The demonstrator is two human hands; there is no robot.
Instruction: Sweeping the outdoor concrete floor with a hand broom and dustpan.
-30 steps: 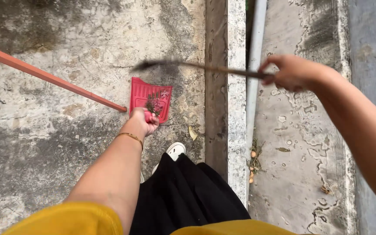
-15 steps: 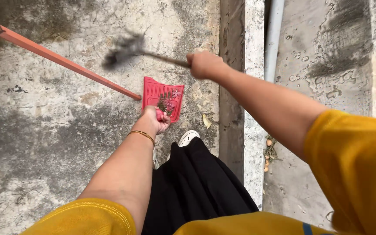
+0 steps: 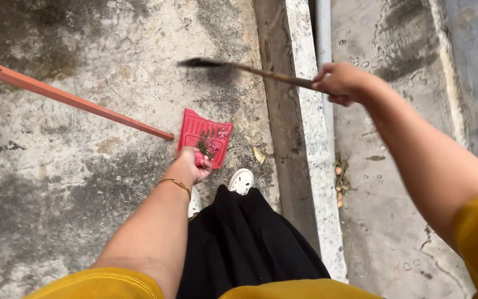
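Head view, looking down. Nearest: black skirt [image 3: 244, 243], yellow sleeves at the frame bottom, two white shoes [image 3: 241, 180] on stained concrete floor [image 3: 73, 182].

Left hand [image 3: 192, 166], gold bangle [image 3: 173, 182] at the wrist, fingers closed round the handle of a red dustpan [image 3: 206, 137]. The pan rests on the floor just ahead of the shoes, its mouth facing away from the person, long axis roughly along the forearm. Dry leaf litter sits in the pan; held low and flat, probably so the load stays in. More dry leaves [image 3: 258, 155] lie just right of it.

Right hand [image 3: 341, 83] is fisted on a thin brown broom stick [image 3: 266, 73]. Stick lies near-horizontal across the view, raised off the floor, long axis right to left; blurred dark brush end [image 3: 200, 62] points left, above and beyond the pan.

Orange pole [image 3: 73, 99] runs from the left edge down-right, its end just beside the pan's left corner. Right: raised concrete kerb [image 3: 305, 138], grey pipe [image 3: 323, 33], debris [image 3: 339, 177] in the channel beyond.
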